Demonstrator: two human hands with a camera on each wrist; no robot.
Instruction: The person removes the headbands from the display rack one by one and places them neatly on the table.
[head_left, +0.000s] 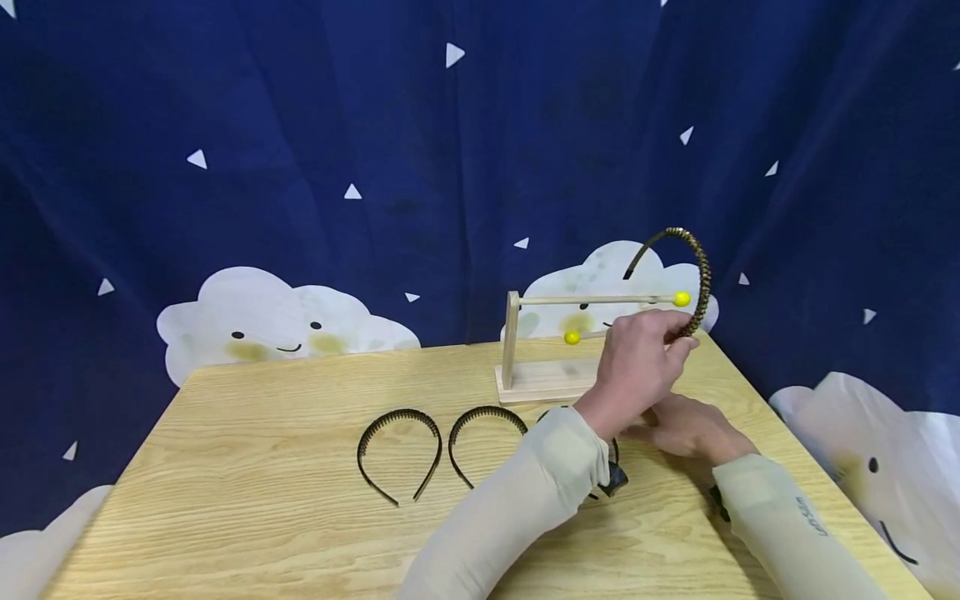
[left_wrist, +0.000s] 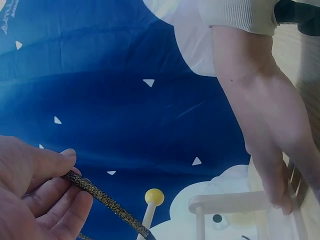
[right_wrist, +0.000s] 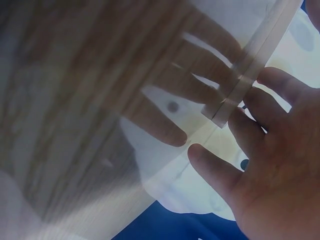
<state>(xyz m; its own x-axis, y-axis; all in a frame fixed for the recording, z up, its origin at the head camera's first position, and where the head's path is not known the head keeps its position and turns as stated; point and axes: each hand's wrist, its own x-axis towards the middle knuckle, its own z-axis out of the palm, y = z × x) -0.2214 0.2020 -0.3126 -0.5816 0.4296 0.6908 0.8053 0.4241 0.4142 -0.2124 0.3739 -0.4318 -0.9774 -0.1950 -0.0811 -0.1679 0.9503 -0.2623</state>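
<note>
My left hand (head_left: 637, 354) pinches a brown-gold textured headband (head_left: 703, 275) near one end, between thumb and fingers. The headband arcs up over the end of a wooden rack (head_left: 512, 337) with yellow-tipped rods. In the left wrist view, the same band (left_wrist: 107, 201) slants down beside a yellow knob (left_wrist: 154, 197). Lower and to the right, my right hand (head_left: 693, 429) is at the rack's base, partly hidden by the left forearm. Its fingers, mostly straight, have their tips at the edge of the base (right_wrist: 235, 97) in the right wrist view.
Two dark toothed headbands, one at the left (head_left: 401, 414) and one beside it (head_left: 487, 411), lie on the wooden table (head_left: 262, 467). Another dark headband (head_left: 617, 450) is mostly covered by the left sleeve. A blue curtain (head_left: 375, 100) with clouds hangs behind the table.
</note>
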